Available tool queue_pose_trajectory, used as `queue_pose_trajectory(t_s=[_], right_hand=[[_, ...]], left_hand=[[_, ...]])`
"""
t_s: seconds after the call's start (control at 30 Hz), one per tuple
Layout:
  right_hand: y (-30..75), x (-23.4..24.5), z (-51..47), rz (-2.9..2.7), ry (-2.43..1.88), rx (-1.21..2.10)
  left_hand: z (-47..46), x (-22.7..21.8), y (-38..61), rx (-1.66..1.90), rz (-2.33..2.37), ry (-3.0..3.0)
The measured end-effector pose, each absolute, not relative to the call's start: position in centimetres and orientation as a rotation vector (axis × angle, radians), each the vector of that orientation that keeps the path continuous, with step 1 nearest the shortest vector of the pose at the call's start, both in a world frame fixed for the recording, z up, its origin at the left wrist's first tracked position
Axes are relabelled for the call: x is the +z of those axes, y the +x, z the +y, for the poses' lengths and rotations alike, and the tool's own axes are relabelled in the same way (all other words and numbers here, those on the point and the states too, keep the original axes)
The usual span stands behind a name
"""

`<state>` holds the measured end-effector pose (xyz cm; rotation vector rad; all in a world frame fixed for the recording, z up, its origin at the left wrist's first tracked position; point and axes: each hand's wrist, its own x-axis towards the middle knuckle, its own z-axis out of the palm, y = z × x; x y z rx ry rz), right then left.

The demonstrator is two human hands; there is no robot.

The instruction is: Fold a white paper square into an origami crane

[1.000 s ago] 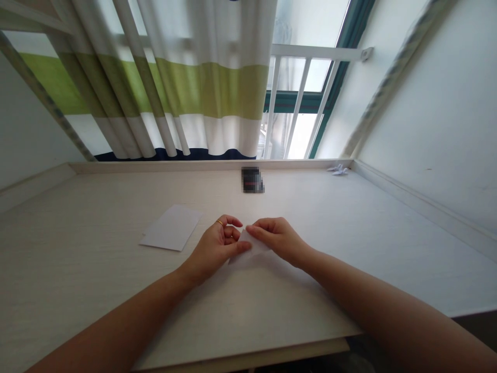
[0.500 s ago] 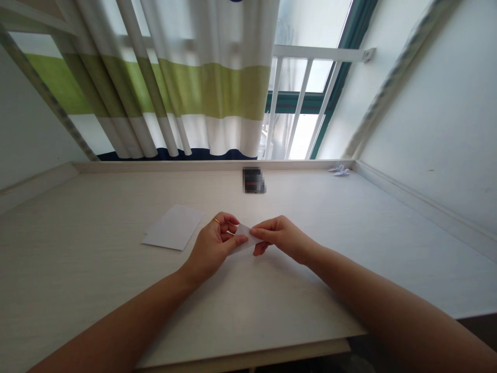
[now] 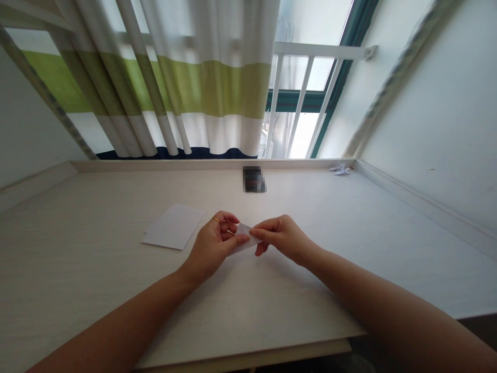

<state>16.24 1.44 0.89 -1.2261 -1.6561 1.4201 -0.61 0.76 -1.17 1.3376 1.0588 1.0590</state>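
Note:
A small piece of folded white paper (image 3: 243,228) is held between my two hands above the desk. My left hand (image 3: 217,238), with a ring on one finger, pinches its left side, thumb on top. My right hand (image 3: 281,235) grips the right corner between thumb and fingers. Parts of the paper are hidden behind the fingers. To the left of my left hand lie flat white paper sheets (image 3: 174,226), slightly fanned out.
A blurred dark object (image 3: 253,179) sits near the back rim of the white desk (image 3: 97,280). Small folded white paper pieces (image 3: 340,169) lie in the far right corner. Beyond are a curtain (image 3: 217,88) and a white railing (image 3: 322,50) before a window.
Both hands keep their hold on the folded paper. My right hand has shifted very slightly to the right; the rest looks the same.

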Motion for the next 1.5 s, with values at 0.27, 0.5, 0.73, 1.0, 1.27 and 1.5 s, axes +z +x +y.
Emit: queue_pose_trajectory(t_s=[0.27, 0.5, 0.73, 1.0, 1.27, 1.5], right_hand=[[15.97, 1.04, 1.30, -1.677, -1.287, 1.388], [15.91, 0.90, 1.27, -1.635, -1.082, 1.473], [15.46, 0.40, 0.93, -1.609, -0.951, 1.444], [15.56, 0.19, 0.96, -1.718, -1.004, 1.272], [15.69, 0.39, 0.95, -1.728, -1.036, 1.208], [15.84, 0.29, 1.09, -1.745, -1.085, 1.162]], left_hand=[[0.74, -1.00, -0.47, 1.025, 1.024, 1.378], [0.90, -0.59, -0.53, 1.113, 0.969, 1.261], [1.18, -0.56, -0.53, 1.159, 0.939, 1.076], [0.71, -0.45, -0.27, 1.080, 0.972, 1.119], [0.79, -0.61, -0.26, 1.039, 0.966, 1.183], [0.67, -0.50, -0.26, 1.001, 0.888, 1.072]])
